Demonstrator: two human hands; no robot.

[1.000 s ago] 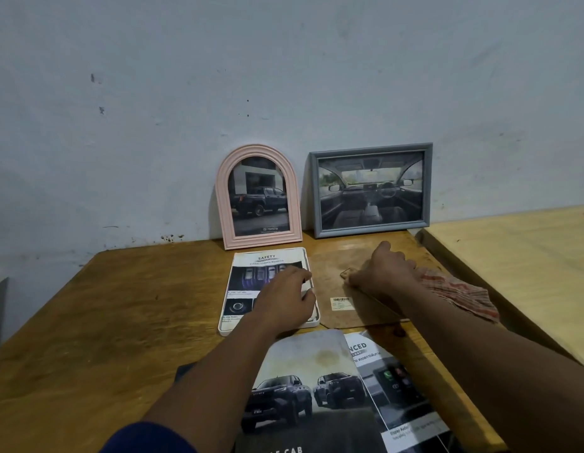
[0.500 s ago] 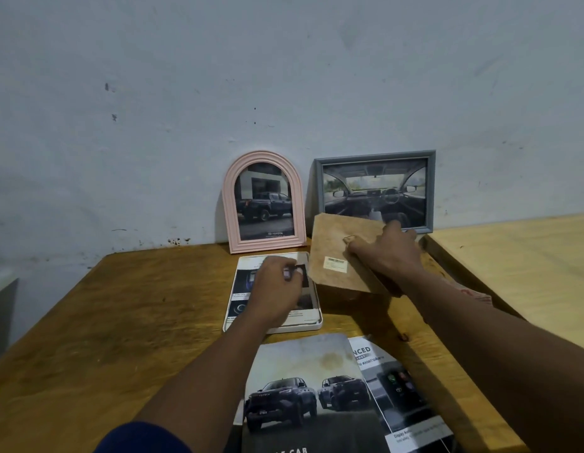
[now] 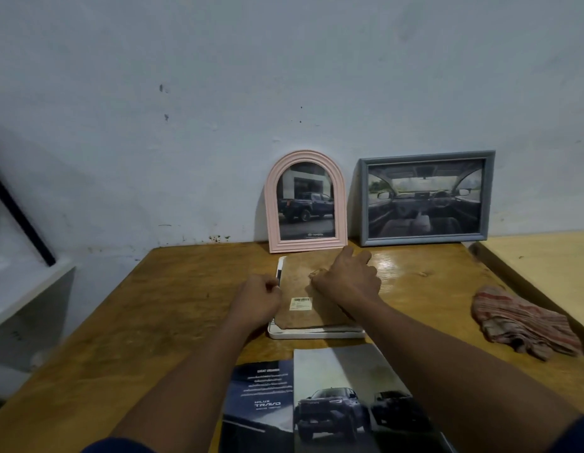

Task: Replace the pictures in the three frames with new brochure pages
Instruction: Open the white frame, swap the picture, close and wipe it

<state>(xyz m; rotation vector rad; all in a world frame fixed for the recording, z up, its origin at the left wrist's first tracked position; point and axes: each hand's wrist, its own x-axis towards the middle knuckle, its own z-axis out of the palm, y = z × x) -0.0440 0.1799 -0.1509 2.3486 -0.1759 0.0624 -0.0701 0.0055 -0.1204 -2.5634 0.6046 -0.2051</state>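
Head cam: I had the white frame (image 3: 317, 333) lying face down mid-table, brown backing board (image 3: 303, 289) laid in it. My right hand (image 3: 348, 282) pressed the board with fingers curled loosely, gripping nothing; my left hand (image 3: 259, 299) was fisted at the frame's left edge, whether pinching it I couldn't tell. The board looked thin, stiff and light, so I'd judged edges were the place to hold. The pink arched frame (image 3: 306, 201) and grey frame (image 3: 426, 197) leaned on the wall.
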